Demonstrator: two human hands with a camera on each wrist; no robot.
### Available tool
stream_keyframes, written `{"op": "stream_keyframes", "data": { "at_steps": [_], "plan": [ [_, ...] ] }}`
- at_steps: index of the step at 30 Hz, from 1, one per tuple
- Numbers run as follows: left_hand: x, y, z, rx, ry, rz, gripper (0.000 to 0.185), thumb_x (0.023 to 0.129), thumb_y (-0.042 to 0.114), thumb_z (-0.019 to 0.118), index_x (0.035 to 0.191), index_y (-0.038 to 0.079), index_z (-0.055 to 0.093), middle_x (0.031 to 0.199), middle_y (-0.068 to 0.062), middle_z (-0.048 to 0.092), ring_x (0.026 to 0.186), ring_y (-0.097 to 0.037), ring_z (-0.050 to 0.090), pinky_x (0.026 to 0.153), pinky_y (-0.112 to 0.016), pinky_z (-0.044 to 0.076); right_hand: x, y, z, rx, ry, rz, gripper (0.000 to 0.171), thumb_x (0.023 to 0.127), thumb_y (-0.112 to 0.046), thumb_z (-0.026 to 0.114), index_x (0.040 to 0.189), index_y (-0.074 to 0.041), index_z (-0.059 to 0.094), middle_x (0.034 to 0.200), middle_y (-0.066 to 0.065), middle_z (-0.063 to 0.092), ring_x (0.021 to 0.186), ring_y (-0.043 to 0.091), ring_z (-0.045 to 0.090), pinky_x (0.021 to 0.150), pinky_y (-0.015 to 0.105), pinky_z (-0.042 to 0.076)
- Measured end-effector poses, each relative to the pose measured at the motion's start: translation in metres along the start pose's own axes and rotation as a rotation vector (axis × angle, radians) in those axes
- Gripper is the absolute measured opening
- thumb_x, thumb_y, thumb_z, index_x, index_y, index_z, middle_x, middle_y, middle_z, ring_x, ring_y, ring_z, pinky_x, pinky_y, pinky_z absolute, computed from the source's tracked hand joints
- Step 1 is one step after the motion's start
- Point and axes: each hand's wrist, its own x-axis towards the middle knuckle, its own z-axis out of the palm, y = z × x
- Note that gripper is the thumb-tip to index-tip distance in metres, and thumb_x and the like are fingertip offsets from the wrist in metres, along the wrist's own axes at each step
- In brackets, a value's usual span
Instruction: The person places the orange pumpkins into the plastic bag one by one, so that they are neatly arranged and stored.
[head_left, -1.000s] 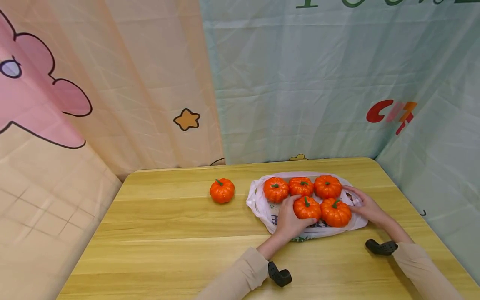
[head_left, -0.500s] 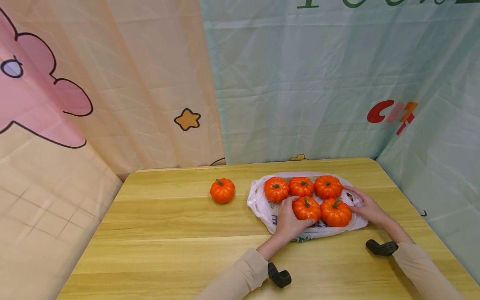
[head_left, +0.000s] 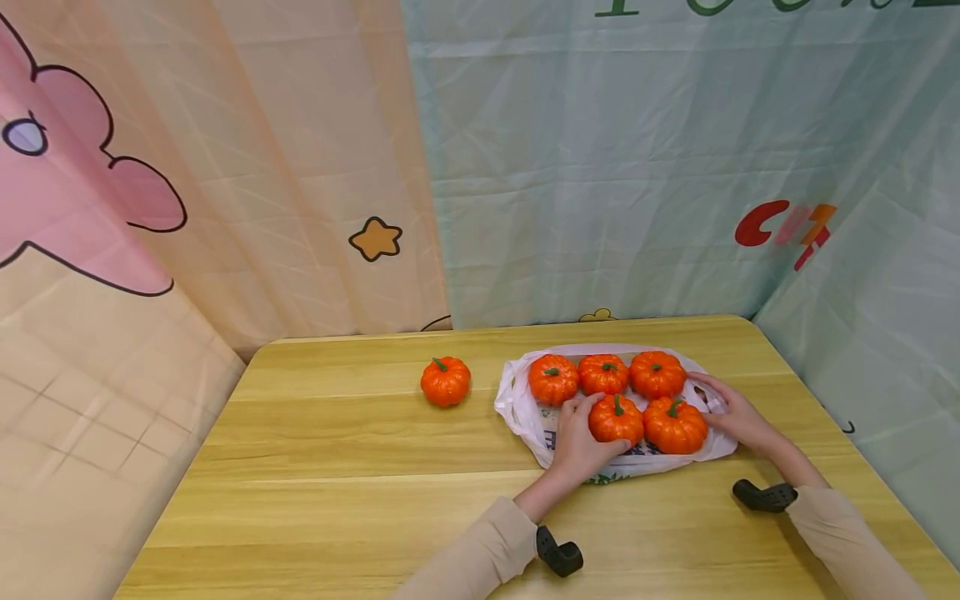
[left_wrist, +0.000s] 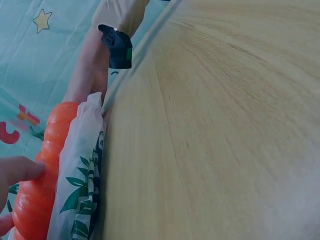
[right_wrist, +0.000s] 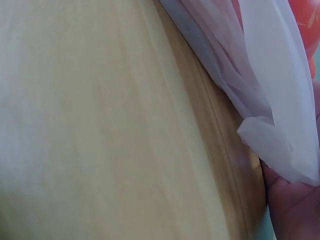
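Left hand (head_left: 576, 437): fingers curled round front-left small orange plastic pumpkin (head_left: 616, 419), lower centre-right of head view. Pumpkin seated on flattened white plastic bag (head_left: 525, 408) among four other orange pumpkins (head_left: 656, 373). Right hand (head_left: 738, 417): rested on bag's right edge, film touched; grip cannot be told. Sixth lone orange pumpkin (head_left: 446, 381) located left of bag on wooden tabletop (head_left: 337, 467).

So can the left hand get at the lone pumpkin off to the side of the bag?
Probably yes: the lone pumpkin sits apart on bare table, with nothing between it and the left hand, though that hand holds a pumpkin now.
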Motion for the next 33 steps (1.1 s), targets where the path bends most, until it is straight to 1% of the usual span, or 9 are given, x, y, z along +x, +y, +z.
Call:
{"op": "stream_keyframes", "data": {
  "at_steps": [4, 7, 11, 14, 18, 21, 25, 27, 33],
  "plan": [
    [0.0, -0.001, 0.0, 0.006, -0.006, 0.001, 0.068, 0.071, 0.027, 0.083, 0.132, 0.017, 0.055, 0.126, -0.006, 0.046, 0.118, -0.022, 0.042, 0.097, -0.041, 0.044, 0.0, 0.0, 0.0, -0.009, 0.0, 0.021, 0.062, 0.087, 0.003, 0.057, 0.142, 0.009, 0.029, 0.135, -0.025, 0.034, 0.119, -0.019, 0.024, 0.102, 0.076, 0.005],
    [0.0, -0.001, 0.0, 0.009, -0.011, 0.008, 0.068, 0.071, 0.027, 0.083, 0.133, 0.017, 0.054, 0.126, -0.007, 0.047, 0.119, -0.023, 0.042, 0.097, -0.041, 0.044, 0.001, -0.001, 0.0, -0.024, -0.001, 0.044, 0.062, 0.088, 0.003, 0.056, 0.143, 0.009, 0.029, 0.145, -0.006, 0.035, 0.139, 0.015, 0.023, 0.102, 0.076, 0.007],
    [-0.001, 0.0, -0.003, 0.021, -0.021, 0.015, 0.069, 0.072, 0.027, 0.082, 0.134, 0.015, 0.053, 0.13, -0.008, 0.048, 0.121, -0.025, 0.044, 0.098, -0.043, 0.044, 0.002, -0.002, 0.0, -0.031, -0.008, 0.059, 0.062, 0.089, 0.003, 0.055, 0.144, 0.009, 0.027, 0.15, 0.017, 0.029, 0.132, 0.051, 0.013, 0.103, 0.076, 0.008],
    [-0.002, 0.002, -0.007, 0.032, -0.03, 0.015, 0.069, 0.073, 0.028, 0.081, 0.135, 0.016, 0.052, 0.134, -0.008, 0.048, 0.123, -0.025, 0.045, 0.099, -0.045, 0.044, 0.001, -0.002, 0.0, -0.029, -0.006, 0.056, 0.06, 0.091, 0.0, 0.054, 0.144, 0.008, 0.027, 0.15, 0.011, 0.03, 0.137, 0.043, 0.014, 0.103, 0.076, 0.008],
    [-0.003, 0.004, -0.012, 0.009, -0.03, 0.026, 0.068, 0.074, 0.027, 0.08, 0.136, 0.017, 0.052, 0.135, -0.007, 0.048, 0.124, -0.025, 0.045, 0.1, -0.043, 0.045, 0.0, -0.001, 0.0, -0.02, 0.006, 0.034, 0.057, 0.094, -0.004, 0.054, 0.144, 0.006, 0.029, 0.141, -0.019, 0.035, 0.135, -0.004, 0.023, 0.104, 0.074, 0.007],
    [-0.004, 0.004, -0.019, -0.036, -0.017, 0.054, 0.067, 0.074, 0.023, 0.081, 0.135, 0.015, 0.052, 0.13, -0.008, 0.051, 0.116, -0.024, 0.049, 0.093, -0.036, 0.047, 0.0, -0.002, 0.001, -0.031, 0.013, 0.014, 0.055, 0.095, -0.006, 0.053, 0.144, 0.005, 0.03, 0.132, -0.033, 0.033, 0.116, -0.025, 0.023, 0.119, 0.052, 0.01],
    [-0.008, 0.002, -0.029, -0.075, 0.011, 0.092, 0.065, 0.075, 0.021, 0.08, 0.133, 0.012, 0.053, 0.126, -0.008, 0.053, 0.112, -0.024, 0.051, 0.089, -0.031, 0.047, 0.0, -0.003, 0.002, -0.06, 0.02, -0.014, 0.054, 0.097, -0.009, 0.052, 0.145, 0.004, 0.031, 0.13, -0.038, 0.032, 0.114, -0.029, 0.022, 0.103, 0.004, 0.017],
    [-0.011, 0.001, -0.035, -0.09, 0.026, 0.11, 0.064, 0.076, 0.02, 0.079, 0.133, 0.011, 0.053, 0.127, -0.009, 0.053, 0.115, -0.025, 0.05, 0.092, -0.034, 0.046, 0.0, -0.004, 0.002, -0.068, 0.024, -0.019, 0.054, 0.097, -0.011, 0.052, 0.145, 0.003, 0.03, 0.129, -0.039, 0.031, 0.113, -0.029, 0.022, 0.091, -0.004, 0.018],
    [-0.018, -0.004, -0.054, -0.144, 0.073, 0.143, 0.059, 0.078, 0.016, 0.077, 0.131, 0.009, 0.054, 0.127, -0.009, 0.053, 0.116, -0.029, 0.049, 0.089, -0.031, 0.046, -0.001, -0.006, 0.002, -0.088, 0.04, 0.014, 0.059, 0.099, -0.017, 0.051, 0.15, -0.004, 0.025, 0.148, -0.025, 0.026, 0.112, -0.029, 0.02, 0.091, -0.004, 0.017]
  ]
}}
